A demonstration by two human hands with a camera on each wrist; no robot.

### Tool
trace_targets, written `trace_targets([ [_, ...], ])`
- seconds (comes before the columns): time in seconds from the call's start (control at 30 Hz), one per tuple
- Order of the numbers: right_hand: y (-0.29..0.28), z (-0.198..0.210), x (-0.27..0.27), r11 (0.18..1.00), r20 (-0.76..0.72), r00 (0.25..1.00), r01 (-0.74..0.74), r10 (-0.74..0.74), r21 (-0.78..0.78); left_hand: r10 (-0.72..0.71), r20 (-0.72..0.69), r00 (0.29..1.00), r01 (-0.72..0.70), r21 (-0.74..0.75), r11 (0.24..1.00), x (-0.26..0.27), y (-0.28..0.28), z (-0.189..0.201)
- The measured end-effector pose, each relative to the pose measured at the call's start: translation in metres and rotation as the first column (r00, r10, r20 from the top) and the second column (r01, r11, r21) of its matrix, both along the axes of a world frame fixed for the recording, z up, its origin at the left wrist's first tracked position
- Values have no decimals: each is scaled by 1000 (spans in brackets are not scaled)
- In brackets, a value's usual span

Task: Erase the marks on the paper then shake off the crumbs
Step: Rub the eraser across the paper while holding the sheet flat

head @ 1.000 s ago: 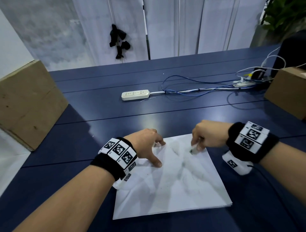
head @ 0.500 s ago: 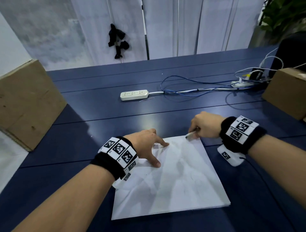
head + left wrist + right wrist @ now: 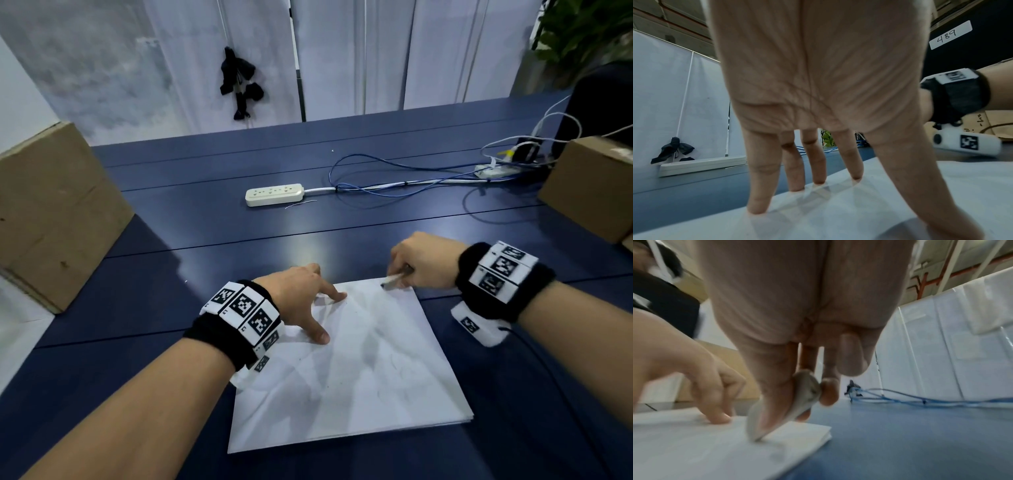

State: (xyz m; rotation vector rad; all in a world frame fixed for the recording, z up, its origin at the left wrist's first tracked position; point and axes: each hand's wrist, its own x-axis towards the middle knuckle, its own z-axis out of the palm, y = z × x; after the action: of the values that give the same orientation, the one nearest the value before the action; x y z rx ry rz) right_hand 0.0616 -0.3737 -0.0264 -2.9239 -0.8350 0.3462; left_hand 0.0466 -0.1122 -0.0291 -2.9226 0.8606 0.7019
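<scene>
1. The right hand has its grip pinching a worn eraser, tip on the far right corner of the paper lying on the counter.
2. The left hand is spread, fingertips pressing the far left part.
3. So near the edge, a hard rub could crease or tear the corner.
4. Remaining marks look faint; crumbs are probably too small to see.
</scene>
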Motion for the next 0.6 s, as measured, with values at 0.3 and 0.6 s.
trace_targets([
  [0.3,-5,-3,3,996,45,995,90,-88,-26,-2,8,1000,2,1,1000,-1,-2,1],
  [0.6,-8,-4,-16,998,-81,996,-50,46,-45,5,1,1000,-5,3,1000,0,-1,0],
])
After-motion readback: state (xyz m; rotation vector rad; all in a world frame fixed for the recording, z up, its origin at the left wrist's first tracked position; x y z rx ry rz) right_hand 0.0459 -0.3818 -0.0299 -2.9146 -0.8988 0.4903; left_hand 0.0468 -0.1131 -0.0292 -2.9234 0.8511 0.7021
